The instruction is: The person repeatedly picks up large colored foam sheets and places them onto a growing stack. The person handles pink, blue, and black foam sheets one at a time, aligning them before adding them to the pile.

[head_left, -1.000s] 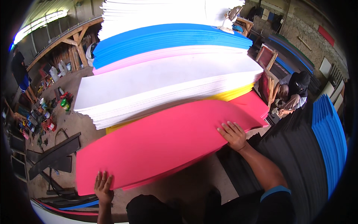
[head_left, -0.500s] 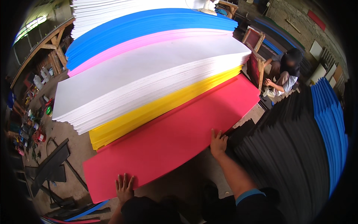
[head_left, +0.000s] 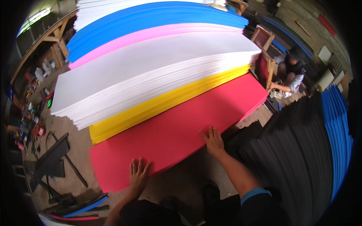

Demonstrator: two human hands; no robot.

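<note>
A large red foam sheet (head_left: pixel 177 128) lies lowest at the front of a stepped pile. My left hand (head_left: pixel 138 174) rests flat on its near edge, fingers spread. My right hand (head_left: pixel 213 141) lies flat on the same edge further right, palm down. Above the red sheet sit a yellow stack (head_left: pixel 162 103), a thick white stack (head_left: pixel 151 71), a pink layer (head_left: pixel 143 35), a blue stack (head_left: pixel 151 19) and more white sheets (head_left: pixel 105 5) at the back.
A tall pile of black sheets (head_left: pixel 290 150) stands close on my right, with blue sheets (head_left: pixel 339 124) beyond. A person (head_left: pixel 290 73) crouches by a wooden frame (head_left: pixel 266 49) at the far right. Black scraps (head_left: pixel 52 162) and small colourful items (head_left: pixel 34 113) litter the floor on the left.
The view has tilted down and drawn closer to the pile. Both hands have slid toward each other along the red sheet's near edge and stay flat on it.
</note>
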